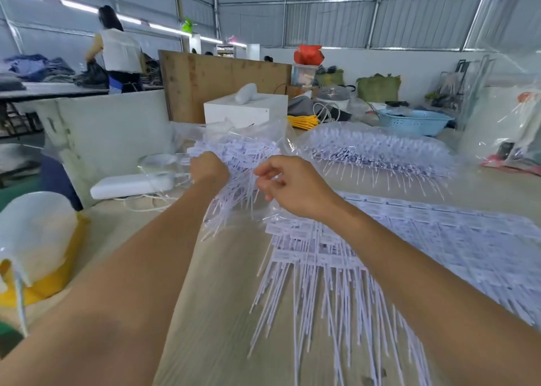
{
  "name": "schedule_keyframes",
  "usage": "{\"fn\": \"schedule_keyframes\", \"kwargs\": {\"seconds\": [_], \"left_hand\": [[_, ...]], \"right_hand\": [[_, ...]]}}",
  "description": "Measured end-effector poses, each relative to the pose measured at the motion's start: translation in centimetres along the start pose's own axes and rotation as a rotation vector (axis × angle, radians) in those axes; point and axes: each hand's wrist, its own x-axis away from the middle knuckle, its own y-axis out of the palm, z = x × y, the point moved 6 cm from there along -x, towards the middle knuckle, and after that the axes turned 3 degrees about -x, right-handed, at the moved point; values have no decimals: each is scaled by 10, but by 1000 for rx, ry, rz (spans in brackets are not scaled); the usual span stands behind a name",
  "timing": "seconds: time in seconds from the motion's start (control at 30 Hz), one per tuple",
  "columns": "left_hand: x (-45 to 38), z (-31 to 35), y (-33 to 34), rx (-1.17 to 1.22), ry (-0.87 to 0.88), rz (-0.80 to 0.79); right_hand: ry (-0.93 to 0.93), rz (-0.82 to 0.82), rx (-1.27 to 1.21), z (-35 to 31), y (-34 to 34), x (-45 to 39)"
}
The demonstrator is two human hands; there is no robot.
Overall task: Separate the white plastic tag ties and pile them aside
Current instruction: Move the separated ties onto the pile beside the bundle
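An open clear plastic bag [234, 134] full of white plastic tag ties [243, 151] lies at the table's middle back. My left hand [209, 167] reaches into it and grips a bunch of ties, whose thin tails hang down below the hand. My right hand [288, 188] hovers just to the right of that bunch with its fingers curled, pinching the ties' thin stems. A flat pile of separated tag ties [336, 257] lies on the table in front, tails pointing toward me.
A second sealed bag of ties [377, 151] lies at back right, beside a blue basket [415, 122]. A white power bank with cables [131, 185] sits left of the bag; a white-and-yellow container [35, 239] stands at the left edge. A white box [246, 109] is behind.
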Motion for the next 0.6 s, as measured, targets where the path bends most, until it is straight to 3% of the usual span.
{"fn": "schedule_keyframes", "kwargs": {"seconds": [0.17,0.33,0.43,0.5,0.6], "left_hand": [[6,4,3,-418,30,-65],[57,61,-43,-599,181,40],[112,114,-66,-500,400,217],[152,152,-64,-351,597,252],[204,205,-20,-126,941,-14]], "right_hand": [[40,-19,-94,6,-9,12],[35,2,-236,-1,-38,36],[65,58,-177,9,-84,60],[158,151,-128,32,-123,82],[374,331,30,88,-180,120]]}}
